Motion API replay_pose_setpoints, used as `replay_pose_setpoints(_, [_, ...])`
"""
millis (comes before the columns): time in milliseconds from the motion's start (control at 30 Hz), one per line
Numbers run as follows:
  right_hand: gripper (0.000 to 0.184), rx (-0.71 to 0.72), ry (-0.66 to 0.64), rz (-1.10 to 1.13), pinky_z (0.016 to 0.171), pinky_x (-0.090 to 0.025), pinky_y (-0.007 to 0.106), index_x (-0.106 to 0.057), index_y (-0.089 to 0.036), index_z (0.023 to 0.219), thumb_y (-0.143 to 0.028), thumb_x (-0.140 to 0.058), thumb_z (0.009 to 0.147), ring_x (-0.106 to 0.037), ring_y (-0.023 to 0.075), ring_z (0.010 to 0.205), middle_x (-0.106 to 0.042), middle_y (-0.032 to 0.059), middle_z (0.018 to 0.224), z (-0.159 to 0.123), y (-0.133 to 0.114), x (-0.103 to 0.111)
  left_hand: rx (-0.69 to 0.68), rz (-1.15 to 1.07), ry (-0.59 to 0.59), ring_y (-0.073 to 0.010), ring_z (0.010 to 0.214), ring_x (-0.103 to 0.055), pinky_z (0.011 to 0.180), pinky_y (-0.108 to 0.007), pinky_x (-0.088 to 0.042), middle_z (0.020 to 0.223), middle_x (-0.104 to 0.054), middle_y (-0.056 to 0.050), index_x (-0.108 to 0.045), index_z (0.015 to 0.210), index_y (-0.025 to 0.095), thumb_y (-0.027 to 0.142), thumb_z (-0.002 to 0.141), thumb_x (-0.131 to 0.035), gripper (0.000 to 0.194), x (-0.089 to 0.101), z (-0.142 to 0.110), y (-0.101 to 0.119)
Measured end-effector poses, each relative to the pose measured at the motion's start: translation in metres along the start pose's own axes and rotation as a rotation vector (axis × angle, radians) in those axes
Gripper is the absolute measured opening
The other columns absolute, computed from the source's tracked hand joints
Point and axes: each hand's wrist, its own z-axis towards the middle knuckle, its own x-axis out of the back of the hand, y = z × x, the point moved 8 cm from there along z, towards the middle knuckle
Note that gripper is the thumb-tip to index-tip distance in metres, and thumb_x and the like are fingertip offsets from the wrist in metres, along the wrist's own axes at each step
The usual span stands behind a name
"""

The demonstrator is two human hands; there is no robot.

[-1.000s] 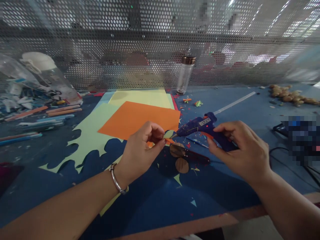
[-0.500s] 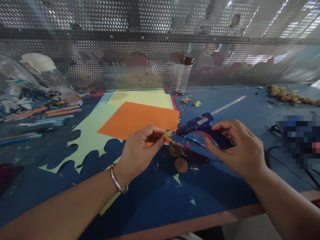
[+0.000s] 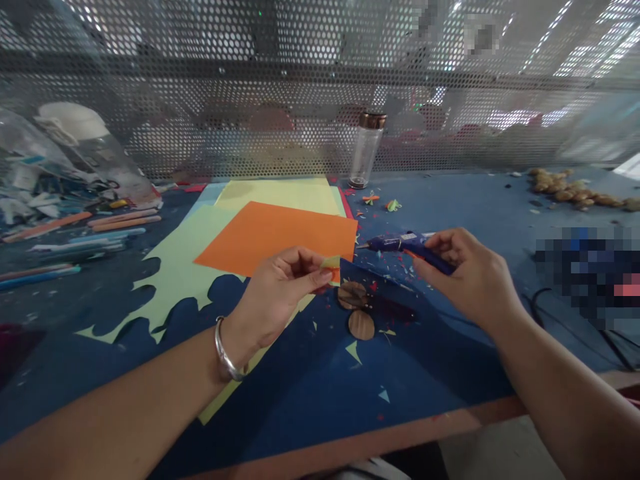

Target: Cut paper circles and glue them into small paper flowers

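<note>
Pinched between the thumb and fingers of my left hand (image 3: 283, 290) is a small piece of orange and pale green paper (image 3: 331, 263). My right hand (image 3: 467, 280) is wrapped round the handle of a blue glue gun (image 3: 395, 243), its nozzle pointing left, a short way above and right of the paper piece. Below the two hands lie two round wooden discs, one (image 3: 361, 325) in front of the other (image 3: 352, 295). Dark-handled scissors (image 3: 393, 309) rest beside them in shadow. Behind my left hand is an orange sheet (image 3: 280, 235) on top of a cut-out pale green sheet (image 3: 175, 257).
A glass bottle (image 3: 365, 153) stands by the perforated metal screen (image 3: 280, 133). Small paper figures (image 3: 393, 205) and scraps lie near it. Coloured sticks (image 3: 125, 221) and a white-lidded bottle (image 3: 85, 143) are at left. Brown lumpy items (image 3: 575, 190) and a black cable (image 3: 537, 310) are at right.
The glue gun has pulled away from the paper piece, up and slightly right, and its glue stick now points away from view. My left hand stays nearly in place, with the paper turned.
</note>
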Motion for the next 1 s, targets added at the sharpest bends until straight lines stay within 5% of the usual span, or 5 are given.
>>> replay_pose_setpoints(167, [0.026, -0.072, -0.063, -0.128, 0.067, -0.045, 0.034, -0.060, -0.024, 0.087, -0.041, -0.072, 0.073, -0.058, 0.0199, 0.067, -0.065, 0.0029, 0.076, 0.009, 0.024, -0.005, 0.230, -0.101, -0.043, -0.0090, 0.069, -0.065, 0.066, -0.020, -0.052, 0.075, -0.067, 0.002, -0.064, 0.072, 0.015, 0.016, 0.066, -0.088, 0.024, -0.005, -0.004, -0.015])
replay_pose_setpoints(367, [0.032, -0.034, -0.124, -0.375, 0.061, -0.042, 0.035, -0.063, -0.023, 0.092, -0.052, -0.069, 0.079, -0.060, 0.0239, 0.069, -0.066, 0.0066, 0.083, 0.007, 0.026, -0.009, 0.324, -0.090, -0.090, -0.0102, 0.068, -0.068, 0.069, -0.022, -0.052, 0.075, -0.068, 0.003, -0.064, 0.077, 0.014, 0.011, 0.069, -0.083, 0.021, -0.010, -0.010, -0.021])
replay_pose_setpoints(533, [0.026, 0.305, -0.018, -0.320, 0.086, -0.048, 0.045, -0.067, -0.020, 0.099, -0.044, -0.065, 0.089, -0.061, 0.0313, 0.098, -0.066, 0.0112, 0.097, -0.008, -0.033, -0.002, 0.317, -0.032, -0.125, -0.0098, 0.065, -0.067, 0.068, -0.023, -0.051, 0.069, -0.065, 0.004, -0.063, 0.077, 0.014, 0.010, 0.069, -0.082, 0.021, -0.014, -0.013, -0.019])
replay_pose_setpoints(733, [0.013, 0.457, -0.395, 0.115, 0.070, -0.048, 0.028, -0.071, -0.020, 0.098, -0.031, -0.067, 0.093, -0.063, 0.0161, 0.078, -0.069, 0.0041, 0.091, -0.031, -0.106, -0.030, 0.266, 0.023, -0.175, -0.0081, 0.064, -0.062, 0.064, -0.022, -0.047, 0.067, -0.065, 0.003, -0.064, 0.075, 0.013, 0.011, 0.067, -0.082, 0.020, -0.018, -0.017, -0.018])
replay_pose_setpoints(1000, [0.014, 0.518, -0.468, 0.166, 0.069, -0.044, 0.028, -0.073, -0.017, 0.083, -0.018, -0.063, 0.093, -0.058, 0.0141, 0.072, -0.067, 0.0015, 0.076, -0.030, -0.125, -0.051, 0.216, 0.021, -0.183, -0.0114, 0.075, -0.065, 0.077, -0.028, -0.049, 0.080, -0.068, -0.001, -0.066, 0.082, 0.014, 0.018, 0.071, -0.080, 0.018, -0.016, -0.013, -0.015])
